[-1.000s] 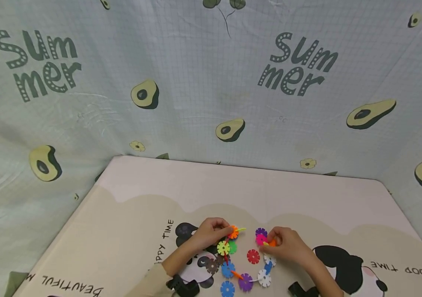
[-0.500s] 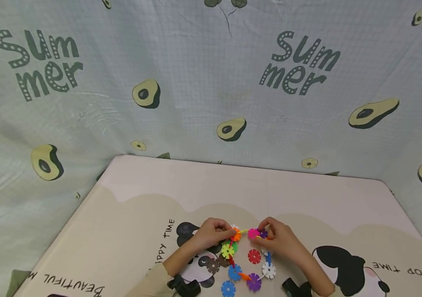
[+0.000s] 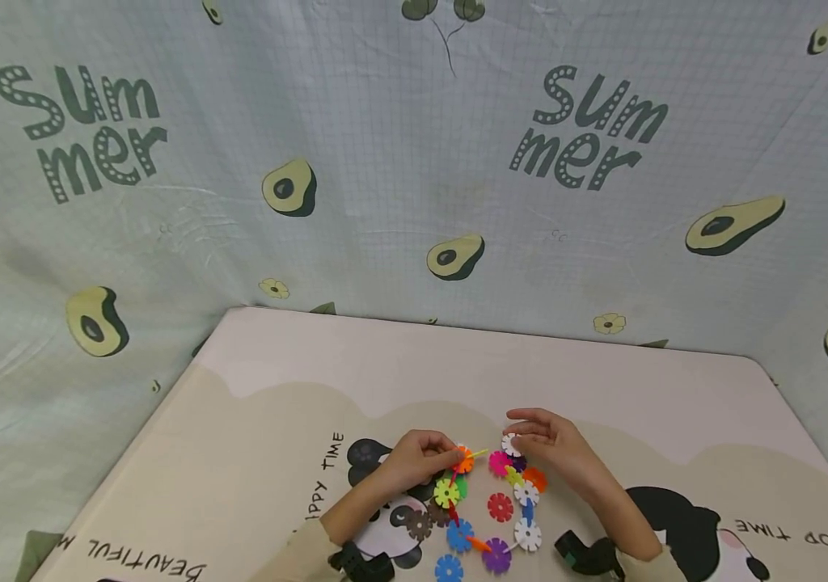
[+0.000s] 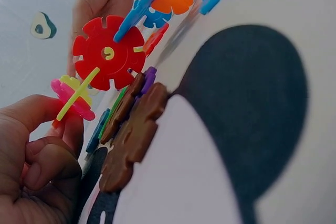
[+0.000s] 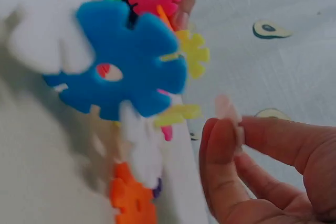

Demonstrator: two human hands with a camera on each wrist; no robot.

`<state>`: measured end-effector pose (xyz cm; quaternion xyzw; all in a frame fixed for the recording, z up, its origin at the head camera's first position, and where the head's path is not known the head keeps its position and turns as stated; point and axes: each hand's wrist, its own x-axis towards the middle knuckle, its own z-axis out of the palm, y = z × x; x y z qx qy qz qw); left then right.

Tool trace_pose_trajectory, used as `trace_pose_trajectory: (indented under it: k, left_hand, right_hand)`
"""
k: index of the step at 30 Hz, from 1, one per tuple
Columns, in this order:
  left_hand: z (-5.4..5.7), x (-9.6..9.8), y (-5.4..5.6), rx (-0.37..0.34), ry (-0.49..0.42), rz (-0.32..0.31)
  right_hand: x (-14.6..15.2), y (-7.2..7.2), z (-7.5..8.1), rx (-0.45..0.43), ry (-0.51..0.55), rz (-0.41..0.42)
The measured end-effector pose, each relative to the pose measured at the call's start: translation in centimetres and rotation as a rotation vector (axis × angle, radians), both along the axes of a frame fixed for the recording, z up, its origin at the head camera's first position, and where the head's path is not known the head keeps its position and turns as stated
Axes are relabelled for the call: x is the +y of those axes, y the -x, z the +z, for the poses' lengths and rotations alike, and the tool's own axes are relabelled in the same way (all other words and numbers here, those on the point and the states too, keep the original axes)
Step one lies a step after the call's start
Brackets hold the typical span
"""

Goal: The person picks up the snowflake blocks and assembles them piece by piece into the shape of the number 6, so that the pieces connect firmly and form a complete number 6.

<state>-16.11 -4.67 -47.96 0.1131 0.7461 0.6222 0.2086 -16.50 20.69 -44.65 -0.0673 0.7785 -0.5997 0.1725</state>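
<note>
My left hand (image 3: 421, 461) pinches an orange notched disc (image 3: 464, 460) at one end of a curved chain of interlocked plastic snowflake discs. A thin yellow disc (image 3: 479, 453) sticks out of it edge-on. Down the chain come a lime disc (image 3: 446, 492), a blue disc (image 3: 460, 534), a purple disc (image 3: 497, 556) and a white disc (image 3: 527, 534). A pink disc (image 3: 499, 463) lies at the chain's other end, a small gap from the yellow one. Just above it my right hand (image 3: 555, 444) pinches a loose whitish disc (image 5: 227, 107) between thumb and finger.
Inside the chain lies a loose red disc (image 3: 500, 508). Brown discs (image 3: 419, 524) lie left of it, another blue disc (image 3: 448, 567) in front, and an orange disc (image 3: 534, 480) by the right hand. The table (image 3: 276, 347) meets a printed cloth wall (image 3: 363, 242).
My right hand has left the yellow and orange discs and moved up and left, past the pink end; a white disc now shows in its fingers. My left hand has hardly moved.
</note>
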Motion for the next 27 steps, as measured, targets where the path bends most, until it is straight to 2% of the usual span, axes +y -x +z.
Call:
trace_pose_trajectory:
  k: [6,11,16,20,27]
  left_hand:
    - [0.0,-0.1,0.0,0.004,-0.007,-0.010]
    - [-0.1,-0.2,0.2,0.011,-0.017,-0.035]
    - [-0.3,-0.2,0.3,0.014,-0.029,-0.044]
    - [-0.5,-0.3,0.3,0.024,-0.039,-0.048]
    - [-0.6,-0.3,0.4,0.018,-0.050,-0.039]
  right_hand:
    - [-1.2,0.0,-0.7,-0.031,-0.089,-0.168]
    - [-2.2,-0.1,-1.3,0.067,-0.157,-0.296]
    - [-2.9,0.0,-1.7,0.142,-0.175,-0.309]
    - [-3.2,-0.1,-1.7,0.153,-0.176,-0.282]
    - [-2.9,-0.1,-1.7,0.152,-0.209,-0.294]
